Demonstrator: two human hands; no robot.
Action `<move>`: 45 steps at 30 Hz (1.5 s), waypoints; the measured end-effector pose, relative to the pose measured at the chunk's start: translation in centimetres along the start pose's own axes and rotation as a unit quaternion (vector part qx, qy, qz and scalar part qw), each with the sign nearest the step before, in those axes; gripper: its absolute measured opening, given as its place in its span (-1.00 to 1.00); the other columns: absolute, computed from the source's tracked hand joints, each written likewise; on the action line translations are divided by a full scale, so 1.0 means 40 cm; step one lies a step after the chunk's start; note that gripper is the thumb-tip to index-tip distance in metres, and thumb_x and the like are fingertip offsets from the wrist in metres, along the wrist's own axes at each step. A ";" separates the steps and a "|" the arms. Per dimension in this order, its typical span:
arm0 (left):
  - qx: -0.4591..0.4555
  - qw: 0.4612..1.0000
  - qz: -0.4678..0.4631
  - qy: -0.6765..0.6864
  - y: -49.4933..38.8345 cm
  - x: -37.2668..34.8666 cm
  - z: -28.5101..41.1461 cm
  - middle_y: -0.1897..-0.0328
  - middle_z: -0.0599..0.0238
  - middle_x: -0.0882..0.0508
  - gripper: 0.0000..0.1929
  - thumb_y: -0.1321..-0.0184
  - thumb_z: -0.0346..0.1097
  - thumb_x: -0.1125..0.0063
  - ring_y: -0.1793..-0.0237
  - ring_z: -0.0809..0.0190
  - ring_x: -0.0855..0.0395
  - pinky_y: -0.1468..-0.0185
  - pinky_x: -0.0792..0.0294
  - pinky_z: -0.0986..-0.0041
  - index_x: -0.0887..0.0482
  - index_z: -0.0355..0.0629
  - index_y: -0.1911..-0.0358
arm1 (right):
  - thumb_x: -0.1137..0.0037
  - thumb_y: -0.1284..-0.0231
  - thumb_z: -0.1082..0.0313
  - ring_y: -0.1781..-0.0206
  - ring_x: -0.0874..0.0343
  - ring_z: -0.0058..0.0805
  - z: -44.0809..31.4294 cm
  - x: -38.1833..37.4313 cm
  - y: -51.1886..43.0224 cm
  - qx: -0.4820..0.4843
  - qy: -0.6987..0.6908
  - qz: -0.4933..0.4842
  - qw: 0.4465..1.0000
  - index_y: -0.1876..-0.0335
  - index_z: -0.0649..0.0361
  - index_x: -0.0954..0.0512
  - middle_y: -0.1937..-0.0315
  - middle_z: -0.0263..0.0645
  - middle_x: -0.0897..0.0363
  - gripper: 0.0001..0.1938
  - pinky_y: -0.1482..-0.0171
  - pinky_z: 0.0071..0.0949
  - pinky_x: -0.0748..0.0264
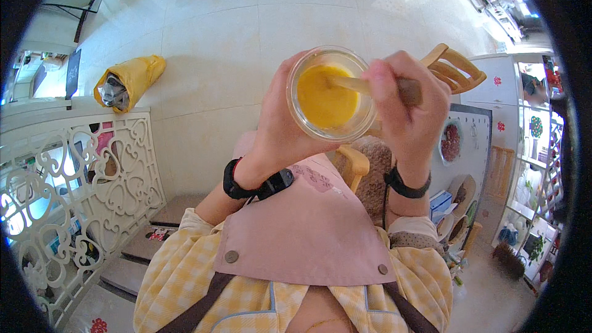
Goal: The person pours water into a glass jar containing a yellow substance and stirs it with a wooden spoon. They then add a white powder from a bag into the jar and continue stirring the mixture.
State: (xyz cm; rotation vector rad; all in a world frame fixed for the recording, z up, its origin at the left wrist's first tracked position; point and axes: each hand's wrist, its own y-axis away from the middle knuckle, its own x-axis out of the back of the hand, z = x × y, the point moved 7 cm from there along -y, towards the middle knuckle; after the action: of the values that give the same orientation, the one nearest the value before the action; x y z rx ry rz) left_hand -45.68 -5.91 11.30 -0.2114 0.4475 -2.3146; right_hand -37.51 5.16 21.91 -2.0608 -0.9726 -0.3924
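My left hand (280,115) is wrapped around a clear glass bowl (300,126), holding it up in front of my chest. Inside the bowl lies a yellow liquid (326,101) that looks like beaten egg. My right hand (409,101) grips a light-coloured stirring utensil (354,84), which slants down into the liquid. The utensil's dipped end is hidden in the yellow, so its exact kind is unclear. My right fingers are slightly blurred beside the bowl's rim. Both wrists wear black bands.
To my right stands a table (474,148) with a plate of reddish food (451,142), a blue box (440,206) and several dishes. A wooden chair (455,71) is beyond my right hand. A yellow bag (138,81) lies on the floor. A white openwork railing (92,194) runs along my left.
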 end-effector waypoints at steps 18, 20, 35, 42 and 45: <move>0.019 1.000 0.004 -0.006 0.019 -0.002 0.006 -0.22 0.12 -0.48 -0.02 0.38 -0.27 -0.63 -0.22 0.10 -0.48 -0.29 -0.33 0.32 -0.32 -0.21 -0.26 | -0.19 -0.20 0.36 0.61 -0.42 -0.45 -0.032 -0.022 -0.016 0.030 -0.059 -0.053 0.996 0.42 0.21 -0.56 0.61 -0.24 -0.50 -0.86 0.49 -0.54 -0.34; 0.018 1.000 0.002 0.003 0.017 0.002 0.009 -0.22 0.12 -0.48 -0.02 0.38 -0.27 -0.63 -0.22 0.09 -0.48 -0.28 -0.33 0.32 -0.32 -0.21 -0.26 | -0.11 -0.29 0.34 0.62 -0.35 -0.77 -0.008 -0.012 -0.027 -0.015 0.000 -0.045 0.999 0.46 0.26 -0.55 0.62 -0.38 -0.54 -0.79 0.52 -0.70 -0.21; -0.006 1.000 0.002 -0.027 -0.003 0.007 0.031 -0.20 0.12 -0.50 -0.02 0.40 -0.26 -0.65 -0.20 0.10 -0.50 -0.27 -0.35 0.31 -0.33 -0.21 -0.25 | -0.18 -0.23 0.32 0.68 -0.33 -0.46 0.001 0.005 -0.044 -0.030 -0.045 -0.090 0.995 0.45 0.25 -0.53 0.70 -0.23 -0.40 -0.81 0.54 -0.52 -0.31; -0.050 0.997 -0.018 -0.057 -0.041 -0.010 0.054 -0.21 0.15 -0.52 -0.01 0.38 -0.25 -0.66 -0.20 0.15 -0.51 -0.27 -0.36 0.34 -0.33 -0.22 -0.26 | -0.11 -0.32 0.30 0.57 -0.37 -0.82 0.014 0.003 -0.075 -0.011 -0.025 -0.101 0.995 0.40 0.23 -0.58 0.58 -0.42 -0.57 -0.79 0.50 -0.73 -0.23; -0.007 0.998 -0.054 -0.022 -0.063 -0.005 0.056 -0.21 0.17 -0.53 -0.02 0.39 -0.24 -0.67 -0.20 0.20 -0.51 -0.27 -0.36 0.36 -0.35 -0.22 -0.25 | -0.12 -0.33 0.27 0.54 -0.42 -0.81 0.036 0.041 -0.080 -0.083 -0.047 -0.082 0.992 0.39 0.23 -0.59 0.56 -0.42 -0.59 -0.79 0.45 -0.77 -0.29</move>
State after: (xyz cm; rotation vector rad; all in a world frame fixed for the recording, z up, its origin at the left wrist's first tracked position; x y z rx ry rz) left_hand -46.55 -4.67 14.35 -0.2984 0.4393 -2.4086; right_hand -38.93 8.31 23.64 -2.1720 -1.2056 -0.4793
